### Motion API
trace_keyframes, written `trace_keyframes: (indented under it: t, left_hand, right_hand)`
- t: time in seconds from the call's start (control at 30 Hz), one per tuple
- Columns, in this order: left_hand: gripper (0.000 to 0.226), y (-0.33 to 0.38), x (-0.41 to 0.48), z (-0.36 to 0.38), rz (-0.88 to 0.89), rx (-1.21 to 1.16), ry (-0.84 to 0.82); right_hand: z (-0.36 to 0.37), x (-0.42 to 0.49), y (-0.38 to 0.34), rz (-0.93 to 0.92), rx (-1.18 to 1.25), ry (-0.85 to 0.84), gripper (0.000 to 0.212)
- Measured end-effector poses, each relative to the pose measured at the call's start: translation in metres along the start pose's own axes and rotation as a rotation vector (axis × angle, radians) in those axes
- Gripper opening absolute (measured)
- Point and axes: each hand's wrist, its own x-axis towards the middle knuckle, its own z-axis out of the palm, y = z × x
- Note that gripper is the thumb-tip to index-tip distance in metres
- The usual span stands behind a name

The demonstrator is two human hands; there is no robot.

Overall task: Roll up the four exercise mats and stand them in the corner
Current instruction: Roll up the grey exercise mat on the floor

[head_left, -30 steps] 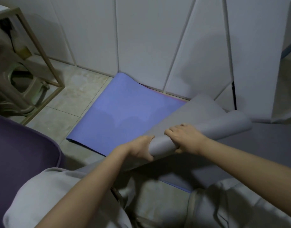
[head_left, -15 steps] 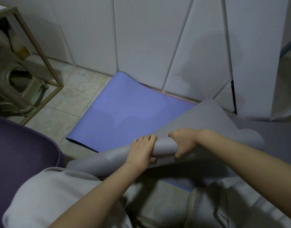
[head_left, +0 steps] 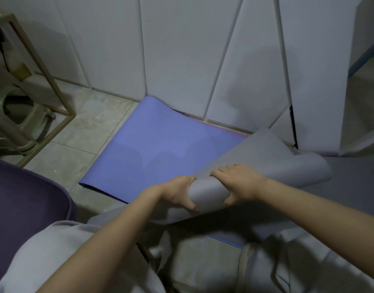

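Grey mat [head_left: 209,192] part-rolled, gripped by both hands.
Left hand [head_left: 177,193] and right hand [head_left: 240,183] curl round the roll, which lies over the blue mat [head_left: 160,149] on the floor [head_left: 97,123] near the wall [head_left: 182,49].

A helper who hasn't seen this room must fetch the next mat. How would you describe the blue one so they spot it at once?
Find the white panelled wall; at its foot, on the tiled floor, lies the blue mat. It is spread flat and untouched, unlike the half-rolled grey mat over its right side.
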Motion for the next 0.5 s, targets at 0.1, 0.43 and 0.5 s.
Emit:
trace_keyframes:
  t: [0.1, 0.43, 0.5]
  left_hand:
    - [0.068, 0.005, 0.007, -0.002, -0.036, 0.023, -0.11]
    - [0.072, 0.017, -0.012, 0.045, -0.052, 0.414, 0.436]
    - [0.082, 0.015, -0.014, 0.054, -0.021, 0.52, 0.517]
  right_hand:
    - [0.004, -0.005, -0.001, 0.018, 0.054, -0.025, 0.065]
    - [-0.013, 0.004, 0.001, 0.064, 0.299, -0.256, 0.062]
    - [-0.018, 0.004, 0.0, 0.076, 0.337, -0.289, 0.063]
